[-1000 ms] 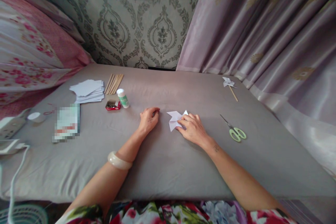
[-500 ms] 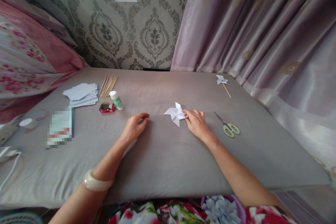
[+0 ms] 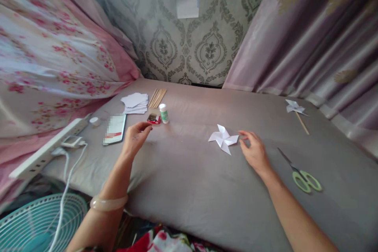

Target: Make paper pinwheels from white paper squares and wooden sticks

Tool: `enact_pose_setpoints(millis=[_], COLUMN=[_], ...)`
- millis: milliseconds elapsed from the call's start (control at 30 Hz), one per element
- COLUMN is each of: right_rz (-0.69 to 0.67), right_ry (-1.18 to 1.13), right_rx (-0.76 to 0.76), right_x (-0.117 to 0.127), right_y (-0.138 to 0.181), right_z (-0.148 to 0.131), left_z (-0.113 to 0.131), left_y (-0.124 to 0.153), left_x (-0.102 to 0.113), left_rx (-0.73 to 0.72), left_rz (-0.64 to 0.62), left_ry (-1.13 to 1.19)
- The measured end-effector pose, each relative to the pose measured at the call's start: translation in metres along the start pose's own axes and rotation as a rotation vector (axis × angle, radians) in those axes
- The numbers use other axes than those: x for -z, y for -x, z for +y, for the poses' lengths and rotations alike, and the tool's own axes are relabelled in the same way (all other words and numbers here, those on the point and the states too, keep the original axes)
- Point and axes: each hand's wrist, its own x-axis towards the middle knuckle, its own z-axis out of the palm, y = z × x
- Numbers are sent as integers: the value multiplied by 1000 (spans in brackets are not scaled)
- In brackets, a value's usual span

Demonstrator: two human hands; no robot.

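A folded white paper pinwheel (image 3: 223, 139) lies flat on the grey cloth-covered surface (image 3: 191, 181). My right hand (image 3: 254, 150) rests just right of it, fingers loosely curled, fingertips close to one paper tip, holding nothing. My left hand (image 3: 135, 138) hovers above the cloth, fingers curled with nothing in them, a short way from a small red tin (image 3: 153, 118) and a white glue bottle (image 3: 163, 113). A pale bangle sits on my left wrist.
A stack of white paper squares (image 3: 135, 103) and wooden sticks (image 3: 157, 97) lie at the back left, a phone (image 3: 115, 129) nearer. Green scissors (image 3: 301, 173) lie at right, a finished pinwheel on a stick (image 3: 296, 110) beyond. Power strip (image 3: 47, 149) and fan (image 3: 35, 224) sit at left.
My left hand moved left toward the red tin and glue bottle. My right hand let go of the pinwheel, which now lies unfolded flat. My head turned left.
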Motion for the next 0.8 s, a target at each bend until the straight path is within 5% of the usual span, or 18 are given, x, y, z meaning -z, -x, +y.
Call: enact_pose_setpoints(millis=[100,267,800], right_rz=[115,32,-34], right_ry=[-47,-119,-74], right_rx=[-252,-455,-513], right_x=[-2,-7,-3], right_y=[7,16,11], right_z=[8,11,-4], left_z=[-6,-17,-10], left_y=[-9,-26,-66], left_x=[9,13,-10], left_rx=[61,77,-238], left_rz=[122,226,-134], left_ry=[-29,-170,-730])
